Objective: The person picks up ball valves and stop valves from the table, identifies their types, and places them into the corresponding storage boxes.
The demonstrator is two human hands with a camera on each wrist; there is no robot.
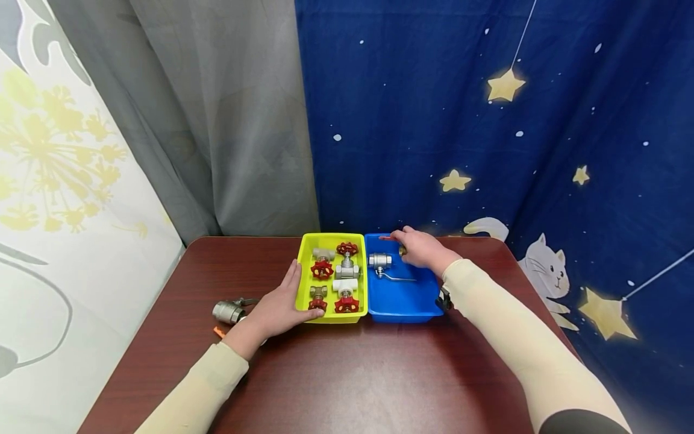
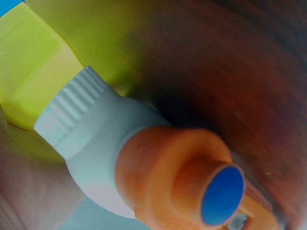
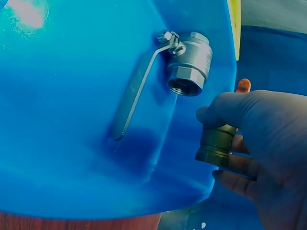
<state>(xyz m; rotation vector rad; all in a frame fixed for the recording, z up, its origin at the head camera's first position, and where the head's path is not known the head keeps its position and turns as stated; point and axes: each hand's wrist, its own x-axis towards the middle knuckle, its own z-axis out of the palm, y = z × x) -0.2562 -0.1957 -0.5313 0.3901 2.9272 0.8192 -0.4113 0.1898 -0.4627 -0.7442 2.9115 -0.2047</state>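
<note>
My right hand [image 1: 423, 247] pinches a brass valve [image 3: 217, 143] over the far end of the blue tray [image 1: 403, 304]. A red handle tip of it pokes out past the fingers. Below, a steel ball valve [image 3: 192, 62] with a long lever lies in that tray. My left hand [image 1: 279, 307] rests along the left side of the yellow tray [image 1: 305, 241], its fingers straight and its thumb across the near corner. Several valves with red handwheels, such as a white tee-shaped valve [image 1: 345, 286] and a small brass valve [image 1: 318, 293], lie in the yellow tray.
Left of the left wrist, another steel ball valve [image 1: 229, 311] lies on the brown table [image 1: 358, 374]. Close beside it is a white plastic valve [image 2: 110, 139] with an orange handle and blue cap. Grey and blue curtains [image 1: 406, 120] hang behind the table's far edge.
</note>
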